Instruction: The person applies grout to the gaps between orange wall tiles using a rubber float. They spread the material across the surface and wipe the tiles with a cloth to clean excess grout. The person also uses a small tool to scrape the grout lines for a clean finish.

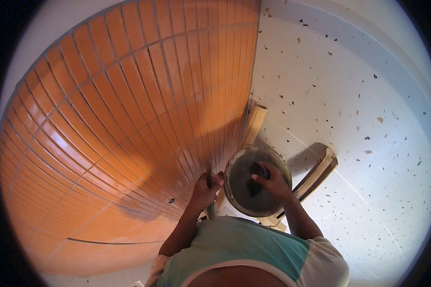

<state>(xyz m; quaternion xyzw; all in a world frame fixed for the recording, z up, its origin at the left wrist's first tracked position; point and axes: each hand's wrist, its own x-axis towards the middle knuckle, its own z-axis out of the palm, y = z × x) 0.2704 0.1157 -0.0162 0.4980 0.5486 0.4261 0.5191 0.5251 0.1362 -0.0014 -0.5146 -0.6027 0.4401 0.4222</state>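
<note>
Head view shows a round bucket (239,202) just right of the frame's centre, its mouth facing the camera and its inner wall coated grey. The left hand (204,192), left of the rim, has its fingers closed around a thin, flat tool (209,168), which stands edge-on to the camera; that upright grip probably holds the tool clear of the bucket's mouth. Whether the left fingertips touch the rim or are only just beside it, I cannot tell.

The right hand (273,184) reaches over the mouth from the lower right, thumb and fingers clamped on a dark piece (260,169), perhaps a pad or a scraper. A pinch from above seems to suit the narrow opening; how deep the piece sits is unclear.

Wooden bars show at the bucket's upper edge (255,124) and at its right (317,181), likely parts of a stand that raises it to working height, near the chest of the green and cream shirt (251,239). Orange tiles (105,119) fill the left of the frame, within easy reach of the left hand; a white speckled surface (349,95) fills the right.
</note>
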